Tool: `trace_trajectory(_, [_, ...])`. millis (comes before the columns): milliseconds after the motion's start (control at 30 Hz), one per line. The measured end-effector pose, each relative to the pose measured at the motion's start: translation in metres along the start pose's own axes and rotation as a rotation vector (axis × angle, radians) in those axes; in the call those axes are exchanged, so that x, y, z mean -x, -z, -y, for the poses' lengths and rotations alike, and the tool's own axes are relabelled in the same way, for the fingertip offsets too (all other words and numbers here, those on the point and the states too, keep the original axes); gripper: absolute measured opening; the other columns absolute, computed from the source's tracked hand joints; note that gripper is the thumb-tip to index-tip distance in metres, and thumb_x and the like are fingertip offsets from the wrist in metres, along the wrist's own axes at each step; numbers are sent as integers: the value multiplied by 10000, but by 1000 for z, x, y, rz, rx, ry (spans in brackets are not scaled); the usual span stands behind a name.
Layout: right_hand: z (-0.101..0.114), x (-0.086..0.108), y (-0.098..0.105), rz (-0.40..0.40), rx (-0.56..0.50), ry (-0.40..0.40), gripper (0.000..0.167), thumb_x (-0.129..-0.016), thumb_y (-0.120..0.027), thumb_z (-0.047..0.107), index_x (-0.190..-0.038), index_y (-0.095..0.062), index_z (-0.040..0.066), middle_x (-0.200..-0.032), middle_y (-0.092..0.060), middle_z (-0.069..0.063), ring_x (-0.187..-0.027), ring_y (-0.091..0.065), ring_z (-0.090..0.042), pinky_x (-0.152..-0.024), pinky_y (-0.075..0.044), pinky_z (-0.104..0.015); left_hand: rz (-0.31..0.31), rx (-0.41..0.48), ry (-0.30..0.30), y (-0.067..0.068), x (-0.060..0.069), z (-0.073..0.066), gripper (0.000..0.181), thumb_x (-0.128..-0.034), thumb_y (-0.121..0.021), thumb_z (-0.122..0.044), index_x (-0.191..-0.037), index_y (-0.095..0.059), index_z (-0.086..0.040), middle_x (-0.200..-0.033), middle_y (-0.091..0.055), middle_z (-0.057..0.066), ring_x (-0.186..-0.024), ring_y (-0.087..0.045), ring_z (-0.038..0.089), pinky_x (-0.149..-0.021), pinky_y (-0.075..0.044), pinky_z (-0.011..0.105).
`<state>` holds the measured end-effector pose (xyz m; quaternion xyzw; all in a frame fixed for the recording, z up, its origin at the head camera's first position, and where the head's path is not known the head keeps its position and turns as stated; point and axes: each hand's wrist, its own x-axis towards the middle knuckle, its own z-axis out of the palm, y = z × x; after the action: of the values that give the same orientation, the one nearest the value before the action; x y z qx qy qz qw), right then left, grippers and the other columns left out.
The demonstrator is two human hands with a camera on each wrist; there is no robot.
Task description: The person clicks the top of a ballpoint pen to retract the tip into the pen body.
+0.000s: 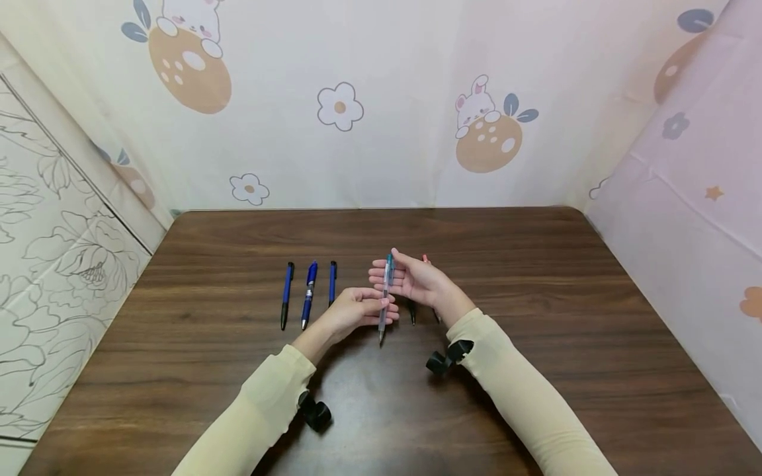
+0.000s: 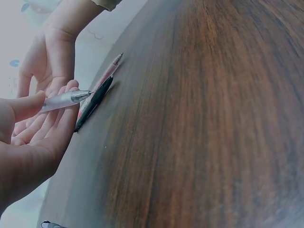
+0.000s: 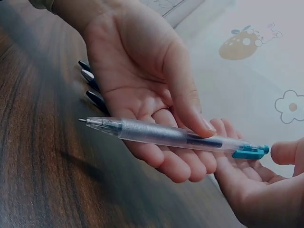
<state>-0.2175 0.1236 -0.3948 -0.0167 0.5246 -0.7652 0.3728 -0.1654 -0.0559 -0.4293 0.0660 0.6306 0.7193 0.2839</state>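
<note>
A clear ballpoint pen with a teal clip end is held above the table, its tip pointing toward the near side. My left hand pinches its barrel between the thumb and the fingers lying beneath it. Close to the teal end is my right hand, palm turned up, fingers extended behind the pen. In the right wrist view, the right thumb stands apart from the pen's teal clip. Whether the right fingers touch the pen, I cannot tell.
Three blue pens lie side by side on the left: one outermost, one in the middle, one partly behind the left hand. A dark pen and a red-pink pen lie on the wooden table, partly covered by the right hand.
</note>
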Motion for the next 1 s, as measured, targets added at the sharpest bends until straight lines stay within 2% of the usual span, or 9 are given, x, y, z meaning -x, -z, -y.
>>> trace_trajectory(67, [0,-1,-1,7,-14,5,619,-1053,-274,386,-1485,-244,-56,-1281,-635,-147,-977,-699,-131,-879,-570,-243,0,0,-6,1,0,0,349,-976,-541,-95,-1243,-533,128,-1098,-703,198,-922,-720,158,-910,-576,388])
trace_trajectory(167, [1,-2,-3,19,-34,9,638,-1050,-285,394,-1493,-209,-59,-1072,-715,-38,-972,-700,-133,-874,-572,-243,-4,0,-8,1,1,-1,350,-975,-542,-94,-1245,-534,129,-1088,-710,182,-927,-720,157,-914,-574,391])
trace_trajectory(233, [2,-3,-3,23,-49,5,640,-1050,-289,397,-1495,-205,-55,-1054,-719,-31,-971,-701,-137,-872,-573,-247,-12,8,-2,1,1,-2,348,-972,-546,-91,-1244,-542,126,-1066,-719,160,-919,-721,153,-913,-574,394])
trace_trajectory(367, [3,-3,-4,27,-68,-17,634,-1047,-292,405,-1498,-225,-36,-1277,-638,-119,-986,-697,-144,-882,-572,-260,-16,26,1,1,2,-3,354,-969,-550,-83,-1247,-543,137,-1025,-731,127,-895,-722,140,-915,-571,408])
trace_trajectory(500, [4,-4,-4,41,-64,-35,637,-1046,-284,419,-1501,-228,-24,-1498,-403,-194,-1013,-685,-138,-891,-565,-259,-3,36,-8,2,3,-3,374,-971,-545,-78,-1260,-517,158,-1025,-730,126,-890,-719,133,-926,-565,419])
trace_trajectory(667, [8,-7,-4,70,-58,-53,653,-1047,-264,426,-1509,-185,-30,-1567,-210,-228,-1018,-681,-130,-890,-562,-249,-1,49,-12,3,5,-5,378,-971,-542,-73,-1266,-506,160,-1028,-729,118,-895,-718,133,-925,-566,412])
trace_trajectory(767, [10,-7,-5,66,-64,-64,650,-1049,-261,419,-1501,-199,-44,-1482,-414,-228,-1007,-688,-142,-891,-565,-263,-4,62,-10,2,5,-5,369,-970,-540,-68,-1261,-513,158,-994,-734,93,-891,-719,132,-920,-569,402])
trace_trajectory(867, [11,-7,-7,66,-64,-63,652,-1049,-272,411,-1492,-206,-63,-1239,-653,-145,-992,-694,-152,-885,-571,-274,-2,67,-12,2,5,-6,364,-970,-539,-63,-1256,-515,160,-976,-735,75,-888,-719,131,-921,-568,405])
trace_trajectory(1000, [14,-6,-9,63,-56,-66,609,-1049,-296,399,-1444,-310,-63,-1034,-727,-62,-977,-699,-155,-869,-577,-276,6,64,-19,2,6,-7,370,-969,-539,-63,-1261,-511,161,-991,-733,83,-893,-718,131,-933,-561,417])
